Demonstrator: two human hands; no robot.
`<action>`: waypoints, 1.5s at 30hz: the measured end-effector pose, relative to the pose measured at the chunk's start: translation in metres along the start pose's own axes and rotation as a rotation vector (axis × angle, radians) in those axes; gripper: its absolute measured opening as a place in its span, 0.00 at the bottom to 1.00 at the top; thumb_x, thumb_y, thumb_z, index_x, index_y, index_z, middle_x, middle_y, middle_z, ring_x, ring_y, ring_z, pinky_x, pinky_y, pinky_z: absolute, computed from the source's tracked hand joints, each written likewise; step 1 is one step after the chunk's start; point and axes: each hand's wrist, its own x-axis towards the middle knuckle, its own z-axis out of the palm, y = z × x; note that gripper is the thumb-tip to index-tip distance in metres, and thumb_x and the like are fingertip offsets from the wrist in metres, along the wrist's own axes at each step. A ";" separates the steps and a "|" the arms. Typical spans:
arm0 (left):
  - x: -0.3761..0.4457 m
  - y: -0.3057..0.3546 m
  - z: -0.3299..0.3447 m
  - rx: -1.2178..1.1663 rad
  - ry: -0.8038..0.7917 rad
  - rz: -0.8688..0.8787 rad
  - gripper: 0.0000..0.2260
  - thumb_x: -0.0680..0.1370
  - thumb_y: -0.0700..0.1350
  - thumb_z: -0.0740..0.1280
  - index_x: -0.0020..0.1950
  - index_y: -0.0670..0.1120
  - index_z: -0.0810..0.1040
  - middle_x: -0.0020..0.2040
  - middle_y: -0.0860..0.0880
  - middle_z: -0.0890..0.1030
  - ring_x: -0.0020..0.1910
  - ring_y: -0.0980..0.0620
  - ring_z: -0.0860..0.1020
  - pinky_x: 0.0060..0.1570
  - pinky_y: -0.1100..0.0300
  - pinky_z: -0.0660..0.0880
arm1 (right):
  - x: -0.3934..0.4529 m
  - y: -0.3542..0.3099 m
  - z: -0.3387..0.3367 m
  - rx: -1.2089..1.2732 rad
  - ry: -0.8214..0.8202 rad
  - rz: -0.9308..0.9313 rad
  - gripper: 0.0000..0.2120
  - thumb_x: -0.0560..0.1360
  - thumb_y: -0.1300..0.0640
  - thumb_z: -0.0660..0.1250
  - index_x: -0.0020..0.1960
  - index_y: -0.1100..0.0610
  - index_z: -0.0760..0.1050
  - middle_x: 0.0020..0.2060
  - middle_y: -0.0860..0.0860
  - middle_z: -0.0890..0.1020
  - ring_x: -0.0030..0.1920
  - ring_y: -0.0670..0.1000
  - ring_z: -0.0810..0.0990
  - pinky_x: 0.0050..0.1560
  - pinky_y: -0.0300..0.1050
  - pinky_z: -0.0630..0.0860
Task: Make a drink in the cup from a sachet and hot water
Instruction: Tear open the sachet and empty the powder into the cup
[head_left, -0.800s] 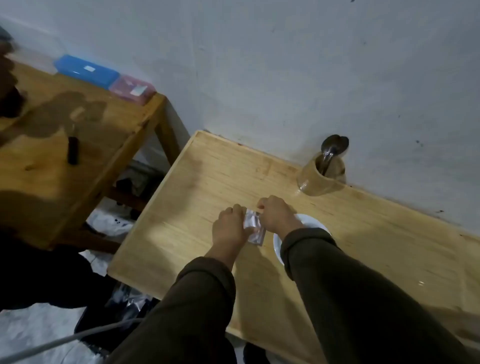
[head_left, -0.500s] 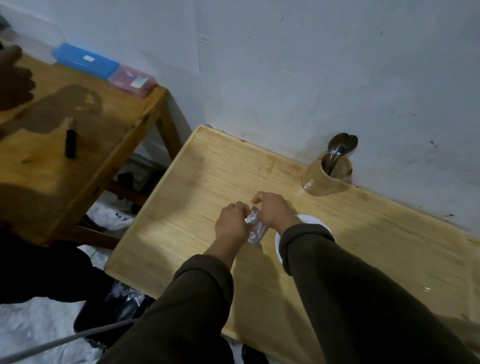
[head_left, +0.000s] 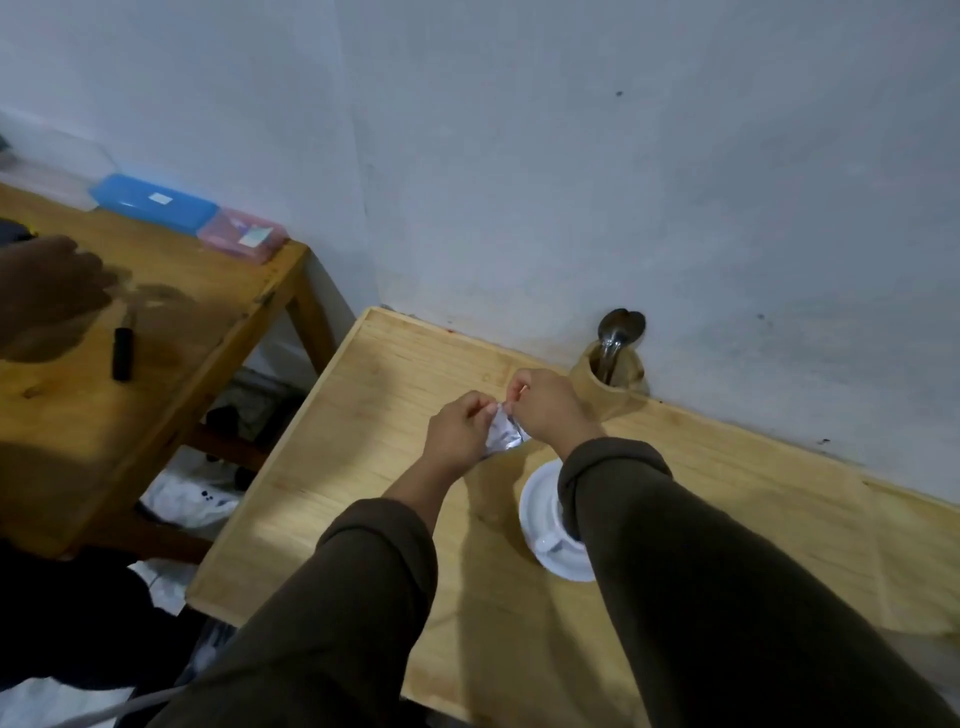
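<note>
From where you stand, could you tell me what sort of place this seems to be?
Probably a plain room at home or in lodgings, not a fitted kitchen: two bare wooden tables stand against a scuffed painted wall, with a wooden holder of spoons and plastic boxes on them.

Legible text, labels, numbers: none.

Sachet (head_left: 501, 434), pinched between left hand (head_left: 460, 428) and right hand (head_left: 548, 410): silvery, crumpled, print too blurred to read. Blue box (head_left: 153, 201) on side table (head_left: 171, 332): small white label on lid, no characters resolvable. Pink box (head_left: 241, 240) beside it: pale label, likewise unreadable. No brand or marking made out on white cup (head_left: 545, 525), wooden holder (head_left: 605, 387), spoon (head_left: 618, 332) or dark stick-shaped item (head_left: 123, 353).
</note>
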 end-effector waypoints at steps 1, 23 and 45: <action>-0.001 0.011 -0.002 -0.025 0.002 0.016 0.10 0.80 0.44 0.60 0.52 0.41 0.80 0.50 0.43 0.83 0.45 0.49 0.76 0.45 0.63 0.66 | -0.003 -0.001 -0.009 0.034 0.031 -0.003 0.08 0.72 0.65 0.64 0.37 0.54 0.74 0.39 0.52 0.78 0.42 0.52 0.75 0.42 0.41 0.69; -0.038 0.128 0.011 -0.208 -0.128 0.093 0.16 0.79 0.42 0.56 0.34 0.45 0.76 0.31 0.43 0.76 0.28 0.46 0.73 0.32 0.57 0.71 | -0.092 0.004 -0.084 0.110 0.518 -0.195 0.08 0.71 0.69 0.62 0.40 0.59 0.76 0.40 0.53 0.76 0.42 0.50 0.71 0.39 0.37 0.66; -0.073 0.106 0.032 -0.391 -0.305 0.063 0.09 0.81 0.43 0.62 0.42 0.45 0.77 0.32 0.46 0.77 0.29 0.52 0.72 0.31 0.62 0.71 | -0.138 0.043 -0.072 0.426 0.494 -0.043 0.18 0.70 0.66 0.71 0.29 0.50 0.68 0.36 0.51 0.75 0.40 0.52 0.74 0.45 0.47 0.73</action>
